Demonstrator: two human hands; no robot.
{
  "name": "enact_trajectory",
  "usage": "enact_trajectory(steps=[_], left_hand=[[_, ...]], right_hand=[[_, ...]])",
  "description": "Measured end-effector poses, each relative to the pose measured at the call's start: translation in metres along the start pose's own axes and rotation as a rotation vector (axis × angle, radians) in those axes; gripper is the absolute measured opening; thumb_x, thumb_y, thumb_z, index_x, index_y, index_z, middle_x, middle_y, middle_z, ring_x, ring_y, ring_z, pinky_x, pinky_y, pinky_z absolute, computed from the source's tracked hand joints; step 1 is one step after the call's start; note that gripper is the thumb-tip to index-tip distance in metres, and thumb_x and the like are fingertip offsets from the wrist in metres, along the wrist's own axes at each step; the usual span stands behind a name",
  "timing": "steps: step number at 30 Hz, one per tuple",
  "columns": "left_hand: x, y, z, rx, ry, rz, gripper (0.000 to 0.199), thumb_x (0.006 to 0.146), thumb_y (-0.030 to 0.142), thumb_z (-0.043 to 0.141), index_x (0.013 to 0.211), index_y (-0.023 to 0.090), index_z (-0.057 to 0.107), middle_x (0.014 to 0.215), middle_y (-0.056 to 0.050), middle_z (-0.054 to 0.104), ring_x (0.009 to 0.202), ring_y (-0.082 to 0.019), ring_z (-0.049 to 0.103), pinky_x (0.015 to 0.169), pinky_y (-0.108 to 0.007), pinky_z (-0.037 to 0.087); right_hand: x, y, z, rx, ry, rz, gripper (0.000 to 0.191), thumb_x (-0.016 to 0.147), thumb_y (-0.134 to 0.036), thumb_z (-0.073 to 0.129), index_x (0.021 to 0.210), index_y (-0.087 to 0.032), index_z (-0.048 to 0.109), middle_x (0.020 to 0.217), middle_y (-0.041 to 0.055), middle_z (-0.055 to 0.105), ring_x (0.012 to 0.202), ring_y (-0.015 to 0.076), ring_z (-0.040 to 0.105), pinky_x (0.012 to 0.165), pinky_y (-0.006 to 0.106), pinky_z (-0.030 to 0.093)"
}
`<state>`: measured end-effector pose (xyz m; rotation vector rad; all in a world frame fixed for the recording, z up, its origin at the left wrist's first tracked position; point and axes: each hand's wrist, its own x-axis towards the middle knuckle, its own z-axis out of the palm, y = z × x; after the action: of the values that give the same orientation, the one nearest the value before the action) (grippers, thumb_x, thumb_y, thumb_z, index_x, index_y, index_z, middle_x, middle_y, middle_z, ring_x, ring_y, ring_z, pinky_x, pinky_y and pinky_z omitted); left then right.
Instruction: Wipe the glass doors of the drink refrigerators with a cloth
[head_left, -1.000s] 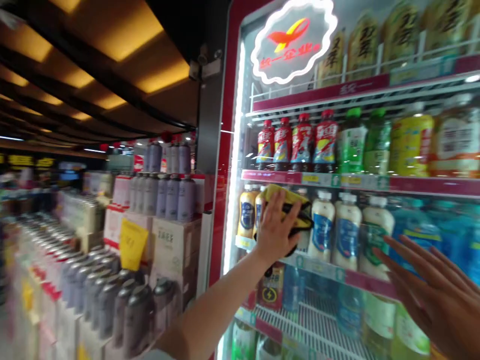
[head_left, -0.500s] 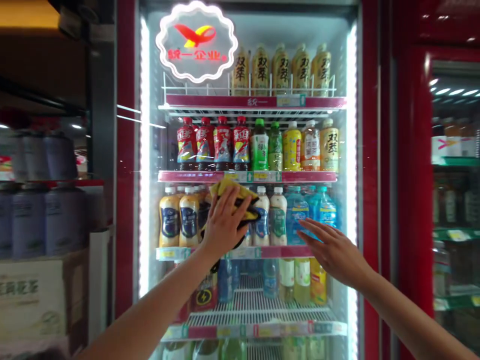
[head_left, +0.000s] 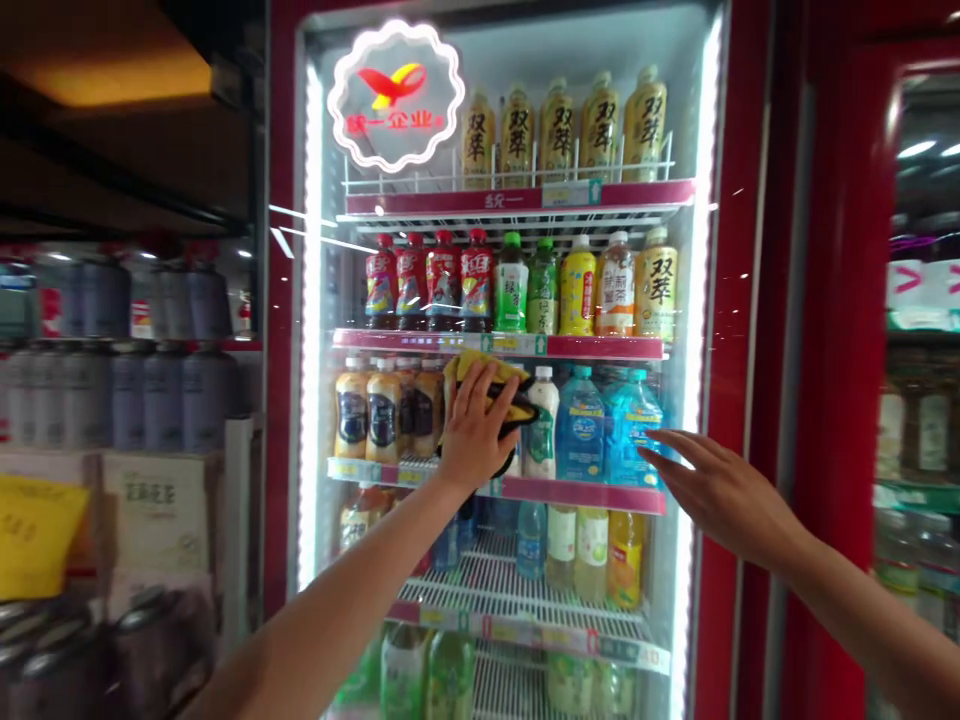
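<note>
My left hand (head_left: 480,430) presses a yellow and black cloth (head_left: 469,368) flat against the glass door of a lit drinks cooler, in front of the third shelf. The cloth's black edge shows to the right of the fingers. My right hand (head_left: 724,490) is raised at the cooler's right side, fingers stretched out and pointing left, with nothing in it. Its fingertips overlap the view of a blue bottle (head_left: 636,425). Whether they touch the glass cannot be made out.
Behind the glass, bottles stand on several shelves, and a glowing round sign (head_left: 396,95) is at the upper left. A red door frame (head_left: 739,300) borders the right side. Grey-purple bottles (head_left: 169,395) and a yellow paper (head_left: 41,535) are at the left.
The view has turned left and tilted slightly. My left hand and the cloth appear a little further right and higher on the door; my right hand has shifted right, away from my left hand.
</note>
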<state>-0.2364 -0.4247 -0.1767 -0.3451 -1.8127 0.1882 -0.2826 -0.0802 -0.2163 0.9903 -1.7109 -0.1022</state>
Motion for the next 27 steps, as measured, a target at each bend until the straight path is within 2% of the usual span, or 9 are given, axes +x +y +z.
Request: enact_trajectory(steps=[2,4,9,11,13,17,20,24,27], left_hand=[[0.022,0.022,0.009,0.024,0.089,-0.150,0.072,0.092,0.035,0.064,0.157,0.023,0.036,0.168,-0.016,0.027,0.157,-0.038,0.020,0.126,-0.065,0.016],[0.027,0.044,0.020,0.046,0.076,-0.136,0.076,0.091,0.039,0.064,0.159,0.023,0.033,0.169,-0.017,0.025,0.157,-0.039,0.018,0.126,-0.066,0.013],[-0.016,0.056,0.023,0.023,-0.183,0.468,0.085,0.086,0.041,0.071,0.159,0.027,0.030,0.167,-0.011,0.033,0.157,-0.030,0.022,0.130,-0.055,0.013],[-0.018,0.046,0.017,0.021,-0.178,0.407,0.084,0.086,0.038,0.072,0.158,0.027,0.032,0.166,-0.009,0.036,0.156,-0.028,0.025,0.130,-0.052,0.017],[0.000,0.044,0.016,0.026,-0.086,0.202,0.082,0.086,0.035,0.071,0.158,0.027,0.033,0.167,-0.011,0.032,0.156,-0.032,0.024,0.128,-0.056,0.020],[0.044,0.079,0.030,0.045,0.088,-0.106,0.078,0.090,0.035,0.066,0.160,0.029,0.032,0.171,-0.012,0.020,0.156,-0.040,0.020,0.126,-0.066,0.016],[0.032,0.110,0.042,0.050,-0.001,0.070,0.084,0.087,0.040,0.071,0.160,0.030,0.030,0.170,-0.013,0.023,0.156,-0.038,0.022,0.126,-0.063,0.014],[-0.010,0.110,0.041,0.038,-0.170,0.440,0.091,0.083,0.042,0.076,0.160,0.031,0.030,0.166,-0.009,0.035,0.156,-0.031,0.026,0.129,-0.055,0.016],[0.003,0.105,0.037,0.036,-0.154,0.312,0.086,0.083,0.038,0.076,0.158,0.031,0.035,0.167,-0.008,0.033,0.157,-0.031,0.023,0.128,-0.054,0.019]], right_hand=[[-0.003,0.005,0.002,0.005,0.013,-0.001,0.034,0.101,-0.021,0.051,0.129,-0.019,0.070,0.134,0.0142,0.069,0.117,0.0295,0.068,0.089,0.044,0.064],[-0.007,0.007,0.004,0.011,0.018,-0.020,0.034,0.100,-0.020,0.051,0.129,-0.019,0.070,0.134,0.0138,0.068,0.118,0.0297,0.068,0.090,0.044,0.064],[-0.027,0.018,-0.001,-0.015,-0.005,-0.104,0.035,0.098,-0.015,0.052,0.127,-0.021,0.071,0.136,0.0116,0.068,0.122,0.0296,0.066,0.094,0.046,0.062],[-0.033,0.028,-0.006,-0.033,-0.011,-0.123,0.034,0.098,-0.014,0.052,0.125,-0.020,0.072,0.136,0.0110,0.069,0.122,0.0297,0.066,0.094,0.046,0.062],[-0.035,0.038,-0.011,-0.048,-0.005,-0.132,0.033,0.098,-0.014,0.051,0.122,-0.019,0.073,0.133,0.0112,0.070,0.120,0.0294,0.067,0.095,0.047,0.062],[-0.031,0.047,-0.016,-0.034,0.010,-0.124,0.031,0.098,-0.015,0.053,0.121,-0.018,0.074,0.130,0.0115,0.072,0.118,0.0287,0.068,0.096,0.048,0.061],[-0.033,0.046,-0.015,0.007,0.023,-0.114,0.029,0.096,-0.016,0.058,0.120,-0.018,0.075,0.131,0.0124,0.071,0.119,0.0302,0.068,0.096,0.050,0.060],[-0.045,0.050,-0.018,0.038,0.032,-0.122,0.029,0.095,-0.014,0.058,0.118,-0.019,0.076,0.131,0.0121,0.071,0.120,0.0299,0.067,0.101,0.052,0.057],[-0.047,0.060,-0.025,0.025,0.055,-0.124,0.032,0.096,-0.014,0.055,0.121,-0.019,0.074,0.132,0.0116,0.071,0.121,0.0304,0.067,0.103,0.054,0.055]])
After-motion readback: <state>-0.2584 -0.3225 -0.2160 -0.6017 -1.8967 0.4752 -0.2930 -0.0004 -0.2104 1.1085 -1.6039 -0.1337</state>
